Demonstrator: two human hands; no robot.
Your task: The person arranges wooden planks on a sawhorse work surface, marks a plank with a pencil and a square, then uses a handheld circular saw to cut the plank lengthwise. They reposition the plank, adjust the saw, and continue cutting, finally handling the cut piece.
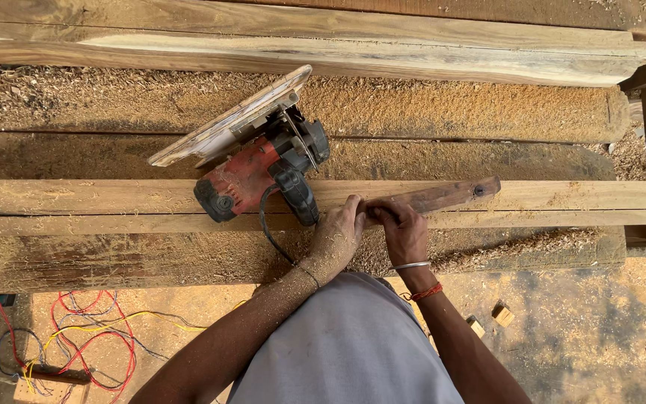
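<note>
Left hand, right hand both gripping dark wood strip on plank. We keep strip flat, fingers off edge, away from circular saw and cord.

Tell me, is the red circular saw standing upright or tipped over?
Tipped over: the red circular saw lies on its side, base plate facing sideways.

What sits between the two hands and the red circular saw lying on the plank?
Nothing visible. The left hand and right hand both grip the near end of the dark wooden strip on the plank. The red circular saw lies tipped beside the left hand; only its black cord runs close by.
</note>
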